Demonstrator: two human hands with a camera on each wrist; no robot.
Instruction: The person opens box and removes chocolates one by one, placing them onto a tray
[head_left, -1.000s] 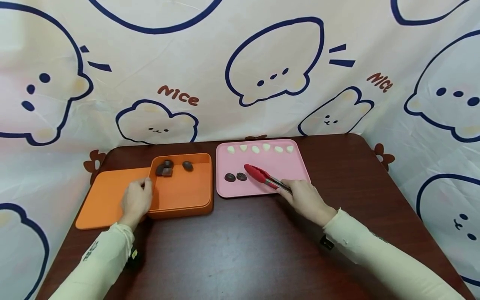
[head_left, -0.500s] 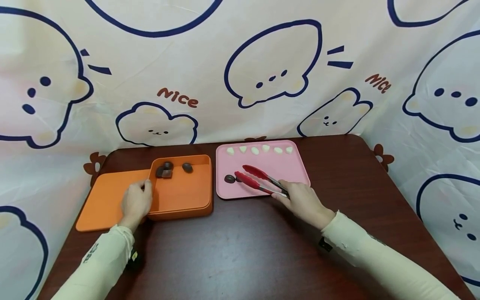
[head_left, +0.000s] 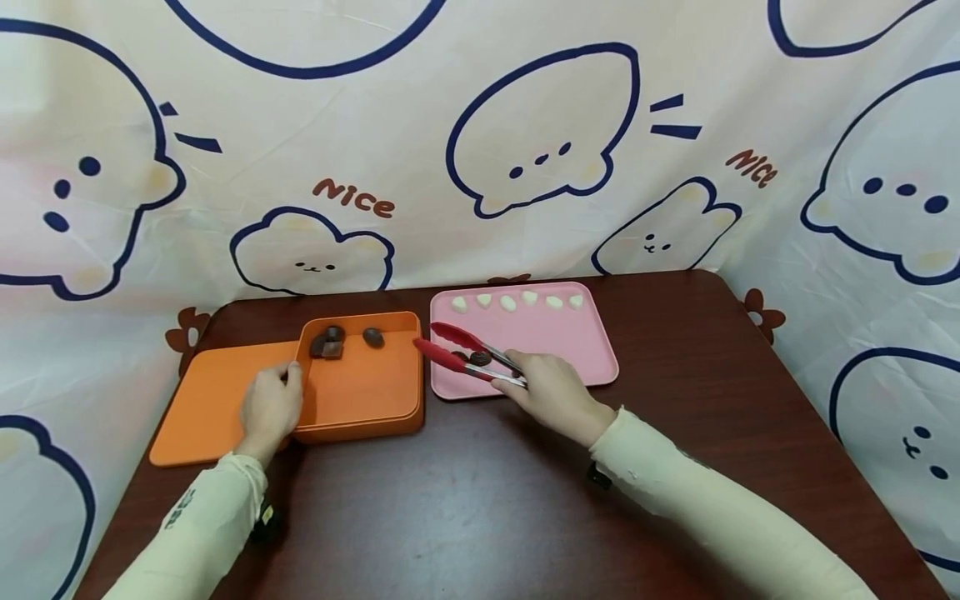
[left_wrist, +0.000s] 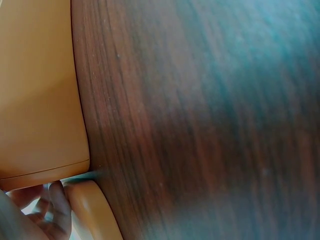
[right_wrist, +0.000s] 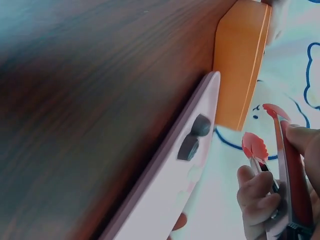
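Note:
My left hand (head_left: 272, 408) grips the left wall of an open orange box (head_left: 363, 387); in the left wrist view its curled fingers (left_wrist: 60, 207) are partly hidden by the box. Several dark brown chocolates (head_left: 332, 350) lie toward the back of the box. In my right hand (head_left: 558, 392) is a pair of tongs (head_left: 450, 358) with red scalloped tips spread apart and nothing between them. The tongs hang over the left part of a pink tray (head_left: 555, 342), tips reaching the box's right wall. Two dark oval chocolates (head_left: 480, 358) rest on the tray, partly behind the tongs.
Several white pieces (head_left: 507, 303) form a row along the tray's back edge. Left of the box lies a flat orange lid (head_left: 202, 400). All stand on a dark wooden table (head_left: 465, 500), enclosed by a white printed cloth (head_left: 420, 150).
The tongs' tips, together a second ago, have spread apart. My right hand has carried them left across the tray toward the box. My left hand has stayed on the box.

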